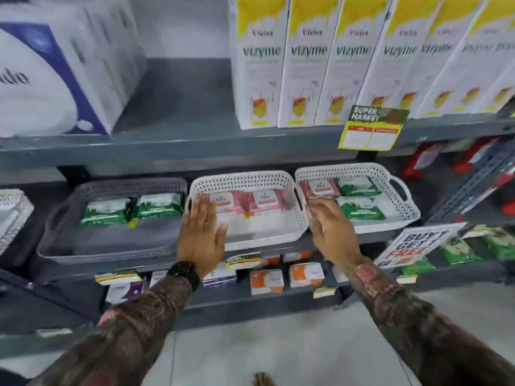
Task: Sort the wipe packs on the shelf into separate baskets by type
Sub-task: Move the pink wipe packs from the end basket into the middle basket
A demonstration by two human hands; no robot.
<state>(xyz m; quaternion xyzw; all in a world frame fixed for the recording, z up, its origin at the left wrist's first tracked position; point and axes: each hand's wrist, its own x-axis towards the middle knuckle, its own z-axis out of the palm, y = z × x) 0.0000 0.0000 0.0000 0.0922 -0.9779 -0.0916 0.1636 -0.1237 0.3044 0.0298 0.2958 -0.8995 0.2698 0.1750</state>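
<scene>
Middle shelf, centre of frame: grey basket (111, 218) at left, two green wipe packs (131, 208); middle white basket (245, 182), two pink wipe packs (250, 203); right white basket (359, 171), pink and green packs mixed; left hand (199, 235) flat, fingers together, empty, at middle basket's left rim; right hand (330, 228) blurred, fingers loosely spread, empty, between the white baskets.

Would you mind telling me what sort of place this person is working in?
Most likely a supermarket aisle. A yellow tag reading "Super Market" hangs from the grey metal shelf, a "Buy 1 Get 1 Free" sign sits lower down, and identical boxed goods stand in rows above the baskets of wipe packs.
</scene>
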